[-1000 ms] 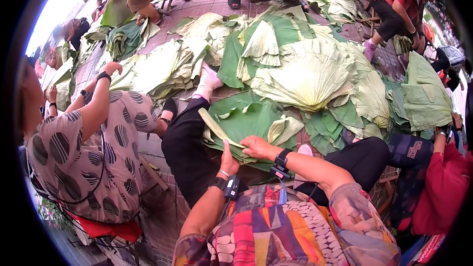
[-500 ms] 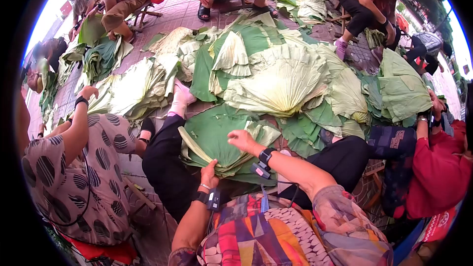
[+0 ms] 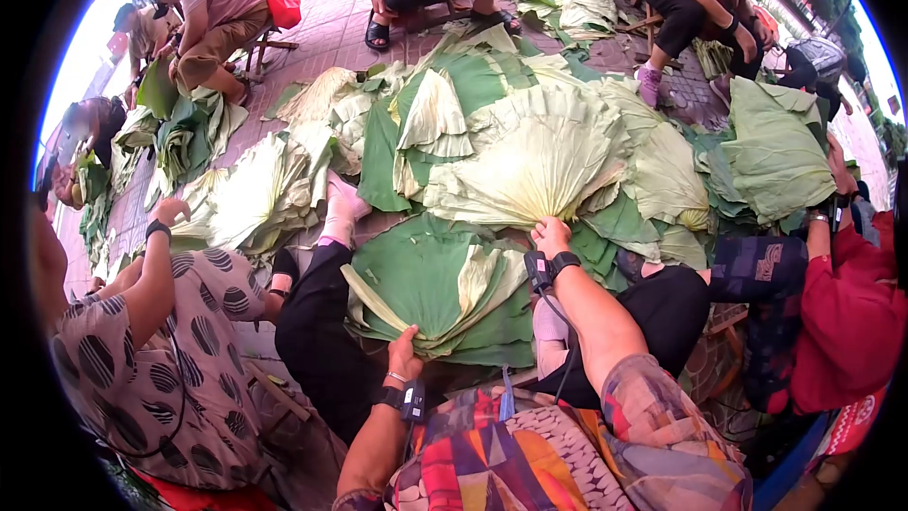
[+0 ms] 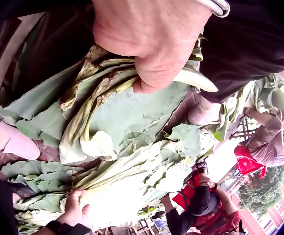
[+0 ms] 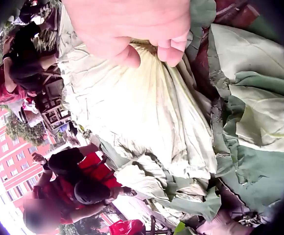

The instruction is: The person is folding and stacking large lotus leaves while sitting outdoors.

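My left hand pinches the near edge of a bundle of large lotus leaves, green inside with pale leaves folded over its sides. Up close in the left wrist view, the thumb of that hand presses on the gathered, browned leaf edges. Farther forward and to the right, my right hand grips the gathered base of a wide pale lotus leaf on top of the big pile. From that base the ribs of the pale leaf fan out in the right wrist view.
More pale leaves lie left of the pile on the brick paving. A person in a patterned shirt sits close on my left. At the right, a person in a red top holds a folded green leaf stack.
My right hand has left the near bundle and reached forward right to the pale leaf on the pile. My left hand stays at the bundle's near edge. The head view has shifted rightward.
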{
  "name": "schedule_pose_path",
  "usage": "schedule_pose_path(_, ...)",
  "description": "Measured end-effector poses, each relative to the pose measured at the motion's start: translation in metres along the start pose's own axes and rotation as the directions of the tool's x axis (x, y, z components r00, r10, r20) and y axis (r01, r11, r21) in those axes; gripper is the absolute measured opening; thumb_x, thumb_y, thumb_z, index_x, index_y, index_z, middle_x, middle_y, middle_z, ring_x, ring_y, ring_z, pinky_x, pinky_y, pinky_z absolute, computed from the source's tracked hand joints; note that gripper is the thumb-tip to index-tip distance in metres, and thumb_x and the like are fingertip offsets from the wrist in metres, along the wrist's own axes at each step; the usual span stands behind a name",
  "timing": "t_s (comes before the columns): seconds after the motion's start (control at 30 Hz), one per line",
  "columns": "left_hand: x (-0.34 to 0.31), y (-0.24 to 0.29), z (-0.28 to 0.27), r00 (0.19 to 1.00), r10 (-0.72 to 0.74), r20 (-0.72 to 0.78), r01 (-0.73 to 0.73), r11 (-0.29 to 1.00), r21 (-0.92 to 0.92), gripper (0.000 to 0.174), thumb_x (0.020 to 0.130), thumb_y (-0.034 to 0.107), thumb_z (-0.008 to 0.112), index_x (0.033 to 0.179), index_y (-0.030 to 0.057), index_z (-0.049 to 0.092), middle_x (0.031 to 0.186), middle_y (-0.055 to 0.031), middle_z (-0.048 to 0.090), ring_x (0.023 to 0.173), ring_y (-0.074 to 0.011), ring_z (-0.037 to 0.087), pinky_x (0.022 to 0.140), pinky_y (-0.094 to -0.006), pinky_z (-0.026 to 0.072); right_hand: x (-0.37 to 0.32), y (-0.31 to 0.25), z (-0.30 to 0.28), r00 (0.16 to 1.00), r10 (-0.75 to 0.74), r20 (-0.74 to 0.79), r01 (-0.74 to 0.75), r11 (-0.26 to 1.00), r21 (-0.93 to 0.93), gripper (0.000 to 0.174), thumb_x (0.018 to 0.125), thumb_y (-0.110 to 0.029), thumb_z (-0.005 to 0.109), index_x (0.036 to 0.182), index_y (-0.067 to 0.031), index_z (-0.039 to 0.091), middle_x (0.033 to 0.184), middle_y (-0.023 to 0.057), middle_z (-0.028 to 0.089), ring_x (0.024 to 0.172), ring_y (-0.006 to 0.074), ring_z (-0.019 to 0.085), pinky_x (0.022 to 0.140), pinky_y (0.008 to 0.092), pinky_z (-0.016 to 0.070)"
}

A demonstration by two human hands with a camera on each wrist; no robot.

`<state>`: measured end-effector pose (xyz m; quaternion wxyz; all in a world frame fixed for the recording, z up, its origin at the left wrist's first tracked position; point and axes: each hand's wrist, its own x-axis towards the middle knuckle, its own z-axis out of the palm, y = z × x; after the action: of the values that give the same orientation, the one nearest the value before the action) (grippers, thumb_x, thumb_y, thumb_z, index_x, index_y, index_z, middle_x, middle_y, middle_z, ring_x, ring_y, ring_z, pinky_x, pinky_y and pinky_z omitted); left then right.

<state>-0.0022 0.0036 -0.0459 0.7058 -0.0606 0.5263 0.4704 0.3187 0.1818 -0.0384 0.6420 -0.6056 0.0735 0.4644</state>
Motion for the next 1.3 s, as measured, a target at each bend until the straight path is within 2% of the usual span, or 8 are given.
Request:
schedule_pose_path(0.27, -0.005, 0.003, 0.004, 0.999, 0.005, -0.049, -0.004, 0.999, 0.033, 0.035, 0.074, 0.007, 0.056, 0.105, -0.0020, 0.041, 0.096, -0.0165, 0.051, 0.083, -0.0343, 0.054, 0.070, -0.0539, 0.0467, 0.001, -0.020, 0.013, 0.991, 0.123, 0.045, -0.123, 0.992, -0.004, 0.014, 0.069, -0.008, 0.061, 0.076, -0.0072, 0.049, 0.063, 0.0035, 0.047, 0.050, 0.0143, 0.045, 0.043, 0.0275, 0.0397)
schedule_pose_path(0.4, -0.010, 0.005, 0.006, 0.999, 0.031, 0.009, -0.031, 0.999, 0.017, 0.034, 0.074, 0.006, 0.055, 0.104, -0.0017, 0.041, 0.096, -0.0159, 0.051, 0.084, -0.0331, 0.054, 0.070, -0.0515, 0.0475, -0.016, -0.039, 0.044, 0.959, -0.266, 0.101, 0.265, 0.964, 0.023, 0.015, 0.067, -0.007, 0.061, 0.078, -0.0065, 0.052, 0.064, 0.0033, 0.051, 0.050, 0.0126, 0.047, 0.041, 0.0248, 0.0386)
schedule_pose_path(0.53, -0.004, 0.004, 0.003, 1.000, 0.013, 0.010, -0.013, 1.000, 0.005, 0.033, 0.073, 0.007, 0.057, 0.101, -0.0033, 0.043, 0.093, -0.0156, 0.052, 0.081, -0.0325, 0.055, 0.070, -0.0510, 0.0480, -0.059, -0.062, 0.087, 0.522, -0.725, 0.450, 0.828, 0.557, -0.063, 0.013, 0.068, -0.005, 0.058, 0.078, -0.0024, 0.050, 0.066, 0.0026, 0.054, 0.057, 0.0135, 0.051, 0.049, 0.0265, 0.0416)
schedule_pose_path(0.6, -0.008, 0.005, 0.007, 1.000, 0.018, -0.012, -0.018, 1.000, 0.013, 0.032, 0.073, 0.007, 0.057, 0.099, -0.0041, 0.043, 0.092, -0.0158, 0.052, 0.080, -0.0322, 0.056, 0.069, -0.0509, 0.0481, -0.122, -0.069, 0.099, 0.337, -0.716, 0.611, 0.927, 0.366, -0.082, 0.012, 0.070, -0.006, 0.057, 0.080, -0.0021, 0.050, 0.069, 0.0083, 0.056, 0.057, 0.0173, 0.053, 0.052, 0.0283, 0.0428)
schedule_pose_path(0.73, -0.005, 0.005, 0.004, 0.998, 0.060, 0.032, -0.060, 0.998, -0.013, 0.030, 0.074, 0.008, 0.058, 0.098, -0.0038, 0.044, 0.092, -0.0161, 0.052, 0.079, -0.0313, 0.056, 0.069, -0.0500, 0.0486, -0.184, -0.019, 0.092, -0.047, -0.434, 0.900, 0.988, 0.111, 0.105, 0.011, 0.071, -0.010, 0.054, 0.079, -0.0035, 0.049, 0.072, 0.0137, 0.054, 0.062, 0.0301, 0.053, 0.056, 0.0361, 0.0431)
schedule_pose_path(0.93, -0.009, 0.008, 0.007, 0.998, 0.051, 0.028, -0.050, 0.998, -0.043, 0.025, 0.075, 0.017, 0.053, 0.093, 0.0004, 0.049, 0.088, -0.0114, 0.055, 0.077, -0.0265, 0.056, 0.069, -0.0416, 0.0477, -0.189, 0.093, 0.005, -0.105, 0.537, 0.837, 0.987, 0.158, 0.022, 0.015, 0.068, -0.014, 0.051, 0.078, -0.0026, 0.050, 0.071, 0.0163, 0.053, 0.070, 0.0325, 0.052, 0.062, 0.0386, 0.0421)
schedule_pose_path(1.13, -0.020, 0.013, 0.018, 0.974, -0.008, 0.227, 0.040, 0.990, -0.137, 0.028, 0.076, 0.024, 0.054, 0.095, 0.0041, 0.049, 0.088, -0.0088, 0.055, 0.078, -0.0236, 0.055, 0.071, -0.0384, 0.0460, -0.185, 0.095, -0.002, -0.091, 0.414, 0.906, 0.979, 0.205, 0.005, 0.015, 0.066, -0.014, 0.049, 0.076, -0.0023, 0.051, 0.070, 0.0170, 0.055, 0.071, 0.0340, 0.053, 0.061, 0.0397, 0.0426)
schedule_pose_path(1.3, -0.006, 0.005, 0.006, 0.999, 0.035, -0.019, -0.035, 0.999, 0.019, 0.029, 0.072, 0.010, 0.063, 0.095, 0.0009, 0.049, 0.088, -0.0114, 0.055, 0.073, -0.0251, 0.057, 0.062, -0.0419, 0.0503, -0.186, 0.085, 0.002, -0.073, 0.541, 0.838, 0.951, 0.290, -0.105, 0.023, 0.068, -0.016, 0.057, 0.084, -0.0008, 0.058, 0.077, 0.0133, 0.060, 0.072, 0.0237, 0.058, 0.067, 0.0320, 0.0449)
